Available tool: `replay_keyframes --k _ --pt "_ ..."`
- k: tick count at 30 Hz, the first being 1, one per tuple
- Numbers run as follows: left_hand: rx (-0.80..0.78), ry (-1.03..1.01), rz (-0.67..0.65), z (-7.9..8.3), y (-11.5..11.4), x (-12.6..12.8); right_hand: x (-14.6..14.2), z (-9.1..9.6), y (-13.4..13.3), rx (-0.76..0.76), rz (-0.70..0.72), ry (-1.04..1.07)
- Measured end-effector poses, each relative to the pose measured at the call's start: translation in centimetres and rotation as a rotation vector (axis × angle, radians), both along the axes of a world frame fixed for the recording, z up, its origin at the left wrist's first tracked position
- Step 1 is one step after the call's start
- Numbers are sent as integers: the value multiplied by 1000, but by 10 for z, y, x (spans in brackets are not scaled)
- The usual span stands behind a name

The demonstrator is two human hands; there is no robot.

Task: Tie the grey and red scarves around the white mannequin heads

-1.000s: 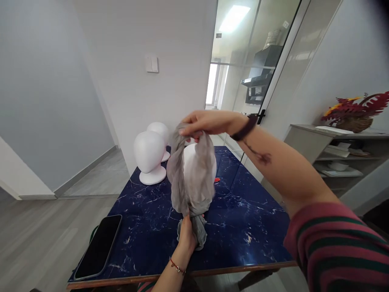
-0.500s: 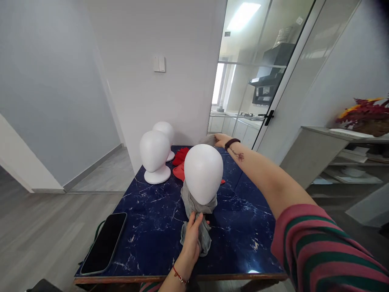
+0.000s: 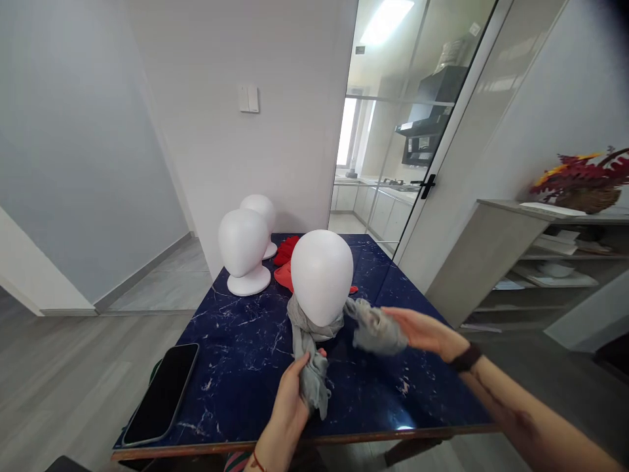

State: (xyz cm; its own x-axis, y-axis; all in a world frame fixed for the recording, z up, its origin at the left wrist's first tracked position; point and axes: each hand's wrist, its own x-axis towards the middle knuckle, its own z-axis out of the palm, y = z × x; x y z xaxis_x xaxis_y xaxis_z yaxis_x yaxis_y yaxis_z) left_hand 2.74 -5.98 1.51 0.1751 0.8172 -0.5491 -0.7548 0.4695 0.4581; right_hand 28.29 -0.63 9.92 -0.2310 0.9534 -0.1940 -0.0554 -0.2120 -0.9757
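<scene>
A white mannequin head [image 3: 322, 275] stands upright on the dark blue marbled table [image 3: 246, 387]. Round its neck goes a thin grey scarf [image 3: 314, 328]. One end hangs down the front, and my left hand [image 3: 289, 390] is closed on it just below the neck. The other end lies bunched and blurred to the right of the head, with my right hand [image 3: 417, 330] gripping it; its fingers are partly hidden by the cloth. Red cloth [image 3: 284, 275] lies behind the head, mostly covered by it.
Two more white mannequin heads [image 3: 243, 246] stand at the back left of the table. A black phone [image 3: 162, 393] lies at the front left corner. Beyond the table are a glass door [image 3: 373, 151] and, to the right, a shelf unit [image 3: 531, 262].
My right hand has come from behind the head round to its right side, bringing the scarf end forward. My left hand keeps hold of the front end, lower and slightly left.
</scene>
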Motion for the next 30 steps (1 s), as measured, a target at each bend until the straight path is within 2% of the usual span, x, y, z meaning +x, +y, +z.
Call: replay_keyframes --k 2,4,6,9,12,14,17,20,22,24,26,28,30 --pt "-66 -114 -91 8 1 -7 -15 -20 -31 -287 196 242" --pt "-72 -158 -122 14 2 -11 -40 -37 -53 -365 208 382" --pt "-65 -160 -170 15 0 -15 -69 -51 -66 -316 134 411" --pt "-60 -123 -239 15 -6 -21 -106 -68 -72 -157 -14 373" --pt "-35 -50 -238 19 -12 -29 -126 -82 -68 -4 -91 253" --pt "-16 -4 -250 23 -13 -33 -131 -88 -61 97 -162 77" --pt "5 36 -329 28 -9 -35 -134 -93 -51 163 -231 -94" --pt "16 34 -476 27 -3 -32 -136 -92 -49 102 -90 67" --pt "25 52 -539 23 1 -29 -135 -89 -51 10 -58 198" --pt "78 144 -524 19 2 -25 -131 -86 -55 -107 -94 286" --pt "199 315 -441 14 0 -21 -128 -82 -60 -179 -121 311" --pt "371 544 -363 11 -4 -17 -126 -80 -63 -168 -103 264" --pt "513 758 -344 10 -9 -14 -128 -79 -63 -107 -77 211"
